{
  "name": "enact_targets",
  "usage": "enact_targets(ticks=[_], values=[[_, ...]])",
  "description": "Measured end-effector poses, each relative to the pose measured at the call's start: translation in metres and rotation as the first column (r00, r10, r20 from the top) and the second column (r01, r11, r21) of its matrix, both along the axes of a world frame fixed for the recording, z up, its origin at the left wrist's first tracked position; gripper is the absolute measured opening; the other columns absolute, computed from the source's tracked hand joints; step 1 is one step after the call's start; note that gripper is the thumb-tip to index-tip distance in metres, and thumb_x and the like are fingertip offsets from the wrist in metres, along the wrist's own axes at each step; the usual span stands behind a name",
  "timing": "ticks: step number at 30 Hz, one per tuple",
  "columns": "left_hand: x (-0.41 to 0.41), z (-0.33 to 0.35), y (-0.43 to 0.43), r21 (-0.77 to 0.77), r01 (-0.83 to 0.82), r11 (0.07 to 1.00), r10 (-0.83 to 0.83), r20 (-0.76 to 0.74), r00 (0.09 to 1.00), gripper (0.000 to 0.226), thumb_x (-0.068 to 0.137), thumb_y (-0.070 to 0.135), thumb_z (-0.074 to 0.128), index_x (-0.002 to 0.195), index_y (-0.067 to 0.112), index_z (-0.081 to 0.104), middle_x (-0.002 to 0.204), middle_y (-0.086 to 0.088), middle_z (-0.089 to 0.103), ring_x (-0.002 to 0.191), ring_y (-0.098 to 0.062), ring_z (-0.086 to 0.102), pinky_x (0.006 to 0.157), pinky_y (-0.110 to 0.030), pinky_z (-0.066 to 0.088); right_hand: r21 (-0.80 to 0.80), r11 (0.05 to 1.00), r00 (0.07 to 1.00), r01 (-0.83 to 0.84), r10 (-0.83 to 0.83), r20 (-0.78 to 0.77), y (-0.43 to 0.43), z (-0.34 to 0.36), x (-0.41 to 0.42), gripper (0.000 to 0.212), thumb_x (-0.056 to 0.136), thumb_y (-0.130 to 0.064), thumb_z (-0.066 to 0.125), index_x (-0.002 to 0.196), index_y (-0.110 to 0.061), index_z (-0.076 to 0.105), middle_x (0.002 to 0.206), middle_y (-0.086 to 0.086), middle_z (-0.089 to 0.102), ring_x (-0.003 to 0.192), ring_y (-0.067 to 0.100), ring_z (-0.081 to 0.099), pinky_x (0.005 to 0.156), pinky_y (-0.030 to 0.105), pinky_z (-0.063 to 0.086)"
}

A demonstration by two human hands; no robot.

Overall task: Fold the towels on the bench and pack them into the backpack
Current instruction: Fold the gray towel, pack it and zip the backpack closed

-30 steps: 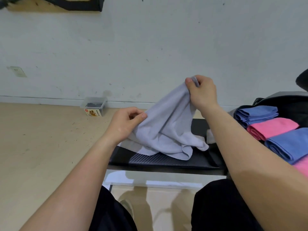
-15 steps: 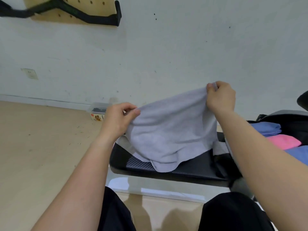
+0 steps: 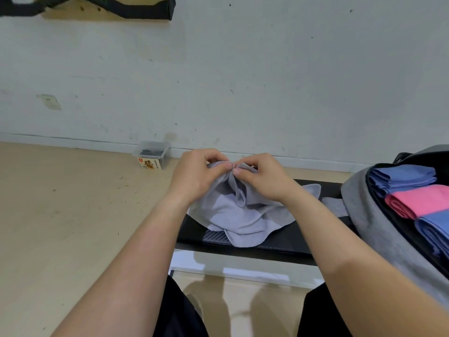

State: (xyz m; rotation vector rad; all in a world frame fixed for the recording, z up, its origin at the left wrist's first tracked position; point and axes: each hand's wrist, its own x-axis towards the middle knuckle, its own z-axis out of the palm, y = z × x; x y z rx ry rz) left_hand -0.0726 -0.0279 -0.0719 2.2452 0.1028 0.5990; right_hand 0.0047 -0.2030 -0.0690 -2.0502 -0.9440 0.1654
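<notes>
A light grey towel (image 3: 238, 220) lies bunched on the black bench (image 3: 286, 242). My left hand (image 3: 196, 177) and my right hand (image 3: 263, 178) pinch its top edge, fingertips touching each other above the bench. At the right stands a grey backpack (image 3: 369, 220), open, with folded towels inside: a blue towel (image 3: 403, 177) at the top, a pink towel (image 3: 418, 201) below it, another blue towel (image 3: 435, 229) lower.
A clear plastic box (image 3: 151, 154) with a label sits on the wooden floor by the white wall. A wall socket (image 3: 49, 101) is at the left. A pegboard with a black strap (image 3: 116, 7) hangs above. My dark-clothed legs are at the bottom.
My hands held the towel spread wide; now they have come together, bringing the two top corners to meet, and the towel has dropped lower onto the bench.
</notes>
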Motion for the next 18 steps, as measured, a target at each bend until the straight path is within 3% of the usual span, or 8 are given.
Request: enact_targets(ticks=[4,10,14,18], values=[[0.004,-0.002,-0.005,-0.033,-0.037,0.999,0.037,0.011,0.999,0.011,0.079,0.042,0.078,0.077,0.031,0.075,0.073,0.016,0.071,0.073,-0.004,0.066,0.065,-0.026,0.050,0.008,1.000,0.999,0.029,-0.029,0.042,0.000,-0.001,0.003,0.010,0.090,-0.024,0.066,0.087,-0.021,0.075,0.078,-0.006,0.072,0.075,0.005,0.060,0.068,0.022,0.045],[0.003,0.002,-0.003,-0.088,0.018,0.996,-0.015,0.032,0.999,0.012,0.089,0.029,0.071,0.077,0.030,0.072,0.068,0.014,0.067,0.059,0.000,0.054,0.058,-0.018,0.042,0.048,0.963,0.946,0.264,-0.268,0.183,-0.021,0.020,0.027,0.012,0.094,-0.020,0.062,0.088,-0.020,0.073,0.073,-0.020,0.060,0.069,-0.007,0.055,0.061,0.005,0.035],[-0.002,0.007,-0.006,-0.128,0.027,0.991,-0.024,0.027,0.999,0.017,0.093,0.026,0.066,0.078,0.032,0.069,0.064,0.015,0.063,0.053,-0.004,0.057,0.055,-0.019,0.045,0.096,0.912,0.878,0.398,-0.409,0.250,-0.031,0.042,0.045,0.015,0.093,-0.018,0.060,0.091,-0.016,0.075,0.086,-0.002,0.071,0.085,0.014,0.062,0.070,0.021,0.038],[-0.007,0.009,0.006,-0.107,-0.015,0.994,0.021,0.059,0.998,0.019,0.093,0.027,0.064,0.077,0.036,0.067,0.074,0.007,0.068,0.062,-0.004,0.057,0.062,-0.020,0.044,0.190,0.812,0.776,0.551,-0.583,0.241,-0.046,0.072,0.065,0.018,0.093,-0.017,0.058,0.097,-0.011,0.075,0.099,0.008,0.074,0.097,0.023,0.065,0.078,0.023,0.041]])
